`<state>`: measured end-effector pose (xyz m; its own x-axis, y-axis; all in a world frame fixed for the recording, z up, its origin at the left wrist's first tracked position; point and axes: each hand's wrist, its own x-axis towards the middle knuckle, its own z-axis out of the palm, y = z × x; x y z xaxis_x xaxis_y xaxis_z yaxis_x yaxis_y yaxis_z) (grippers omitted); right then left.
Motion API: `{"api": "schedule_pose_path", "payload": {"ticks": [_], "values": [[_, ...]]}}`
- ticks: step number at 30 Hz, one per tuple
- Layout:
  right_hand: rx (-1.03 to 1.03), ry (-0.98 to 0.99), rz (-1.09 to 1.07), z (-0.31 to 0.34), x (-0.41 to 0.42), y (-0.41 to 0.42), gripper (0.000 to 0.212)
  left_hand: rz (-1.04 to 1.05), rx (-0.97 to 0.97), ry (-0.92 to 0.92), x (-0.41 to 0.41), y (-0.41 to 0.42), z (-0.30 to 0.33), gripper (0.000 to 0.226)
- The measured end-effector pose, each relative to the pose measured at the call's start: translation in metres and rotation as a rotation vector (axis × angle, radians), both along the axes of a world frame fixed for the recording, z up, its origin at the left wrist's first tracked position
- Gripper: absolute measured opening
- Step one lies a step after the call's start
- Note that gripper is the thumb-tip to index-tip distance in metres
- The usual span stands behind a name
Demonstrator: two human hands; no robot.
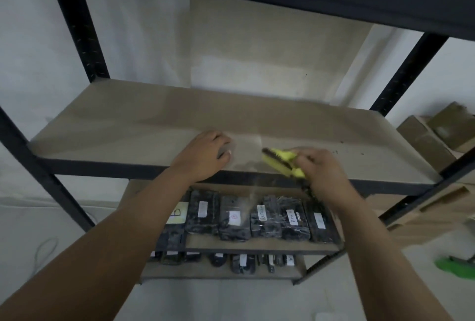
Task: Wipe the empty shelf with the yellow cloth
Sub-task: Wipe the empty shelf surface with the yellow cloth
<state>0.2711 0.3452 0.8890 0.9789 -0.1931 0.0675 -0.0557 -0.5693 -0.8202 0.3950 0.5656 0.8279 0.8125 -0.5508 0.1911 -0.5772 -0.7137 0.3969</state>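
**A:** What is nearest?

**B:** Two bare forearms reach forward. The right hand (325,174) has its fingers closed around a crumpled yellow cloth (285,160) at the front edge of the empty flat brown board shelf (154,125). The left hand (205,156) rests palm-down with fingers spread, bracing.

**A:** Which step?

**B:** Probably mid-wipe; dark specks (349,149) further right likely need a sweep next. Beyond is a pale wall.

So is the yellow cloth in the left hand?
No, the right hand grips the yellow cloth; the left hand rests bare on the shelf.
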Motion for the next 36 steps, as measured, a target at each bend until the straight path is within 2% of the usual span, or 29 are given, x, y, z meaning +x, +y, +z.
{"api": "schedule_pose_path", "payload": {"ticks": [3, 4, 7, 9, 12, 14, 16, 19, 21, 22, 24, 27, 28, 32, 36], "values": [[0.03, -0.042, -0.161, 0.014, 0.028, -0.015, 0.032, -0.003, -0.017, 0.0, 0.0, -0.001, 0.001, 0.043], [-0.056, -0.042, -0.153, 0.012, 0.039, -0.013, 0.03, 0.0, -0.02, 0.003, 0.0, -0.001, 0.001, 0.043], [-0.486, 0.019, -0.104, -0.018, 0.054, 0.002, 0.026, 0.005, -0.031, 0.014, 0.0, 0.0, 0.002, 0.043], [-0.587, -0.071, -0.089, -0.037, 0.042, 0.015, 0.03, 0.007, -0.039, 0.017, 0.0, 0.0, 0.002, 0.043], [-0.539, -0.291, 0.014, -0.049, 0.018, 0.032, 0.032, 0.015, -0.053, 0.003, 0.002, 0.0, 0.001, 0.043], [-0.363, -0.271, 0.096, -0.048, 0.007, 0.031, 0.032, 0.037, -0.058, -0.007, 0.003, -0.001, 0.0, 0.042], [-0.077, -0.158, 0.108, -0.041, 0.004, 0.019, 0.031, 0.069, -0.056, -0.031, 0.004, -0.004, -0.001, 0.041], [0.187, -0.088, -0.126, -0.023, 0.015, -0.015, 0.029, 0.102, -0.044, -0.081, 0.002, -0.007, 0.0, 0.039], [0.194, -0.124, -0.377, -0.013, 0.027, -0.05, 0.032, 0.109, -0.043, -0.08, 0.001, -0.007, 0.001, 0.037], [0.141, -0.144, -0.428, -0.009, 0.034, -0.067, 0.032, 0.105, -0.054, -0.061, 0.001, -0.007, 0.001, 0.037], [-0.046, -0.111, -0.377, -0.007, 0.054, -0.094, 0.026, 0.102, -0.098, 0.003, 0.0, -0.005, 0.004, 0.035], [-0.678, 0.22, -0.085, -0.028, 0.092, -0.123, 0.045, 0.155, -0.081, -0.012, -0.001, 0.006, 0.007, 0.034], [-0.768, 0.259, -0.036, -0.034, 0.105, -0.126, 0.047, 0.179, -0.034, -0.045, -0.001, 0.01, 0.007, 0.034], [-0.843, 0.228, -0.027, -0.042, 0.159, -0.127, 0.048, 0.253, 0.057, -0.093, -0.005, 0.017, 0.008, 0.037], [-0.825, 0.254, -0.063, -0.039, 0.214, -0.118, 0.047, 0.255, 0.107, -0.114, -0.003, 0.014, 0.007, 0.058]]}}
